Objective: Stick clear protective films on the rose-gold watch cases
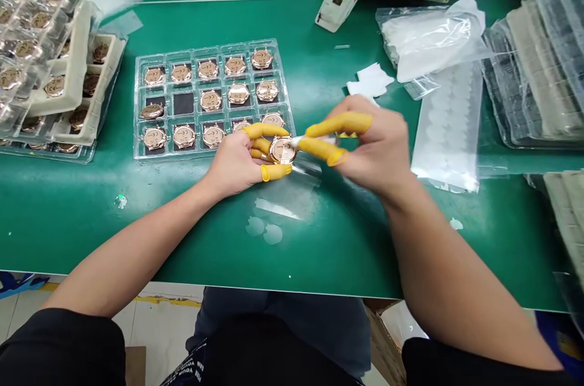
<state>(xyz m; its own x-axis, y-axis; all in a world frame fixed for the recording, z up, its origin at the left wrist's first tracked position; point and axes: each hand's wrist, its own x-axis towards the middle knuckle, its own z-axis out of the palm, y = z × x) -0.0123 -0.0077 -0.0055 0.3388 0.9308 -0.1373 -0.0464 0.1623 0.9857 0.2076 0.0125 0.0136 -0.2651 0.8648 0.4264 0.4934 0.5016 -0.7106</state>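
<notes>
My left hand [241,157], with yellow finger cots on its fingers, grips a round rose-gold watch case [281,150] by its edge, printed back up. My right hand [365,142], also in yellow finger cots, pinches a small white piece [296,140] against the watch back; blur hides what kind it is. Just behind my left hand lies a clear compartment tray [205,153] of similar watch cases. One of its compartments [184,103] shows only a dark pad. Beneath my hands, a clear film strip [278,209] and thin round films [272,234] lie on the green table.
Stacked trays of watch cases [55,87] rise at the left. White cloth pieces [370,80], a bag of white cloths [433,39] and a sheet of round films [449,124] lie to the right. Stacked clear trays [542,69] stand at the far right.
</notes>
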